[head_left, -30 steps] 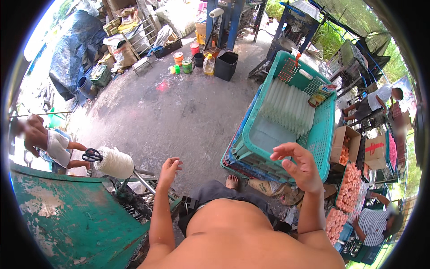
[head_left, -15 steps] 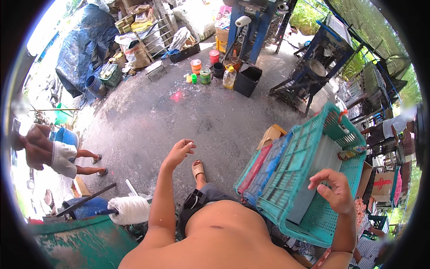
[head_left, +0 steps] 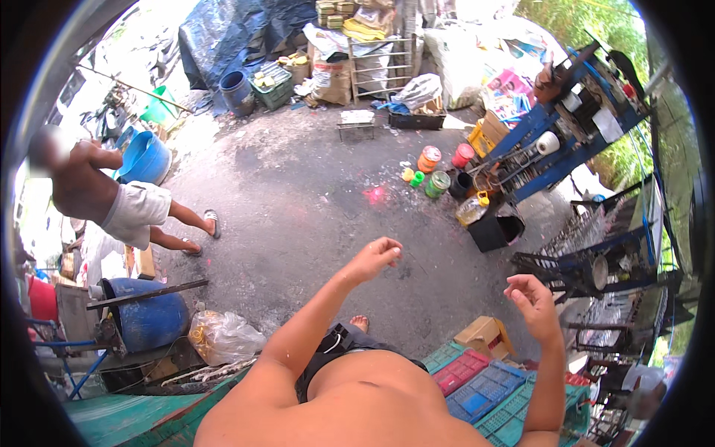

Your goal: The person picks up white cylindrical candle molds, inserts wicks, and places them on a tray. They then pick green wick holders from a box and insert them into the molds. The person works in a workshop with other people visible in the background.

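My left hand hangs in the air over the grey floor, loosely curled, with nothing visible in it. My right hand is raised further right, thumb and fingers apart and bent, also holding nothing I can see. Below and beside my right forearm are plastic crates: a red crate, a blue crate and a green crate. My right forearm covers part of the green one. A brown cardboard box sits just beyond them. Neither hand touches a crate.
Another person stands at the left by a blue tub. Paint-like tubs, a yellow-capped bottle and a black bin stand ahead right, near a blue machine frame. A blue drum lies at lower left.
My view has swung left and forward. The crates have shifted to the lower right edge, and the other person appears larger. Both hands remain raised and without anything in them.
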The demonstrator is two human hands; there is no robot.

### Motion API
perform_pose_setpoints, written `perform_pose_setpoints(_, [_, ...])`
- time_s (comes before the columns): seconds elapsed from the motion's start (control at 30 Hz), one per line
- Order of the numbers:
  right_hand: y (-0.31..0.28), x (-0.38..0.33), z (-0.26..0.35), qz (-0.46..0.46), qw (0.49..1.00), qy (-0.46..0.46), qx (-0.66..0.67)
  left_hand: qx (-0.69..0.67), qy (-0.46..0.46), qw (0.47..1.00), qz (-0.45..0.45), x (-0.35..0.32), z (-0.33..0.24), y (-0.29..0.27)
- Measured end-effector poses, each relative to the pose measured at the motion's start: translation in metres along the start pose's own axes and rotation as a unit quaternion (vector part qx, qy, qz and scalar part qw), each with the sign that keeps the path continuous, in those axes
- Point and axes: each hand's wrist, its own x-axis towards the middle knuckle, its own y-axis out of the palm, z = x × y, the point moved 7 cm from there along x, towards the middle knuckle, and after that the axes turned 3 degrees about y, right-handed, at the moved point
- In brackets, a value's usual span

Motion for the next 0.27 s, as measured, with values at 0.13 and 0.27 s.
perform_pose_setpoints(0.13, [0.09,0.091,-0.045,0.061,0.966,0.017,0.25,-0.089,-0.137,0.985,-0.048,-0.005,-0.032,-0.005])
perform_pose_setpoints(0.27, [0.217,0.184,-0.03,0.153,0.923,0.049,0.351,-0.152,0.008,0.97,-0.188,0.052,-0.053,-0.028])
